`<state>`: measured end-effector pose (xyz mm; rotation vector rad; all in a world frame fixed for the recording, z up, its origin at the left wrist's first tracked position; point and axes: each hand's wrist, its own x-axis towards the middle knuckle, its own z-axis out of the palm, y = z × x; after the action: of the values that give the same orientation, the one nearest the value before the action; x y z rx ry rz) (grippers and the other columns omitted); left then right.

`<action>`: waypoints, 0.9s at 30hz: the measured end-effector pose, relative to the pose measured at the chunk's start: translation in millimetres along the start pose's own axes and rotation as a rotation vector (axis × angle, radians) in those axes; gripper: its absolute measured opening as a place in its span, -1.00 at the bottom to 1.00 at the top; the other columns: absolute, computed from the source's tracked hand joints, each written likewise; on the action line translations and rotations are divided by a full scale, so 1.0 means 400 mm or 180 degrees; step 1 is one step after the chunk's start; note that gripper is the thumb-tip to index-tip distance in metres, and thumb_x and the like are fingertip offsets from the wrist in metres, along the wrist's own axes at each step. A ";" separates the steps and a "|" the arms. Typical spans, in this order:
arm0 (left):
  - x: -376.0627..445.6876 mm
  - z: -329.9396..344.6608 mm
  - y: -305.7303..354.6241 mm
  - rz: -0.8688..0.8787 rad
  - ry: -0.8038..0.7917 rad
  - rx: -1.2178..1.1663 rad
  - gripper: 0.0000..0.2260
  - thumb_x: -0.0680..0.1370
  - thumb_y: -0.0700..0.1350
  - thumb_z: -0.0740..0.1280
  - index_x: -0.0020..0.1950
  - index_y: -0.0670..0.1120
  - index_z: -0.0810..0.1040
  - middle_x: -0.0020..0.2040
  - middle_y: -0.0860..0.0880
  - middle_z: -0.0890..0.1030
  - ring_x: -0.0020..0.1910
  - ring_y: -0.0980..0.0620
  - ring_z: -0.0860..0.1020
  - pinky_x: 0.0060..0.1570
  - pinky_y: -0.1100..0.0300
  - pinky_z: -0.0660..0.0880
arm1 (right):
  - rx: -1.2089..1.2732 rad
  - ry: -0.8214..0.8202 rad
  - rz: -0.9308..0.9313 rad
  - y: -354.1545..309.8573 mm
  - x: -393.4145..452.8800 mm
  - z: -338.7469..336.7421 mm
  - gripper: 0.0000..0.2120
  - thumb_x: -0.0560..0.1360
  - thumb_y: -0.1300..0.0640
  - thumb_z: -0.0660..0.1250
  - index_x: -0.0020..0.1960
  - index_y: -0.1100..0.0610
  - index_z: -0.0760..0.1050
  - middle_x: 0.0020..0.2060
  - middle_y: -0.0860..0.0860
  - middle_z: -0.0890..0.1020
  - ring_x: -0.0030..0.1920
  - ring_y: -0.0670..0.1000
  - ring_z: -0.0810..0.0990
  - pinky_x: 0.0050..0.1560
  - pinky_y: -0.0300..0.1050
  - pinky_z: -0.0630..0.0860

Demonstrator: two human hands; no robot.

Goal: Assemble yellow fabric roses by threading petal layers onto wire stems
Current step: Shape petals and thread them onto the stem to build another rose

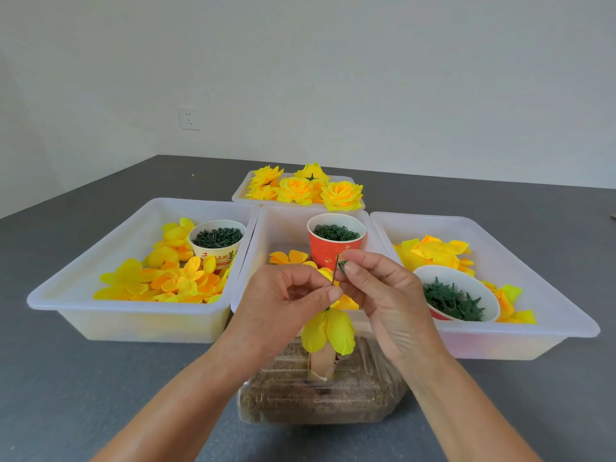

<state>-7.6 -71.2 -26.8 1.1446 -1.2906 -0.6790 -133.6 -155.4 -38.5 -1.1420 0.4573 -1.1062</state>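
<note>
My left hand (286, 300) pinches a thin wire stem (335, 272) that stands upright. Below the pinch, yellow petal layers (328, 331) hang on the stem, drooping downward. My right hand (380, 288) pinches a small green ring (342, 265) between thumb and forefinger at the top of the stem. Both hands are just in front of the middle tray (263, 241).
The left tray (133, 315) holds yellow petals and a cup of green pieces (217, 237). A red cup of green rings (336, 232) stands in the middle tray. The right tray (520, 335) holds petals and a bowl of green calyxes (453, 300). Finished roses (300, 190) fill the far tray. A clear box (320, 395) sits nearest me.
</note>
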 end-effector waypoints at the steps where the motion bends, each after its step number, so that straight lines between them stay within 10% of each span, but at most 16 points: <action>1: 0.001 0.000 0.000 0.0005 0.0012 -0.0001 -0.85 0.34 -0.07 0.42 -0.28 -0.15 0.63 -0.39 0.02 0.59 -0.36 0.18 0.49 -0.31 0.35 0.42 | 0.0048 0.0001 0.0002 0.009 0.001 -0.002 -0.82 0.25 0.21 0.42 -0.14 0.15 0.65 -0.30 0.08 0.68 -0.28 -0.04 0.65 -0.25 -0.24 0.56; 27: -0.003 -0.005 0.003 -0.0025 0.0036 0.0235 -0.93 0.40 -0.24 0.44 -0.27 -0.11 0.64 -0.37 0.04 0.62 -0.33 0.15 0.52 -0.27 0.30 0.47 | 0.0078 -0.0281 0.0163 0.039 0.031 -0.022 -0.84 0.29 0.22 0.40 -0.13 0.20 0.63 -0.27 0.06 0.68 -0.30 -0.06 0.64 -0.25 -0.25 0.58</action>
<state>-6.4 -69.3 -26.0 1.2123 -1.3114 -0.6341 -127.9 -170.4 -53.2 -1.1466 0.4011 -1.0103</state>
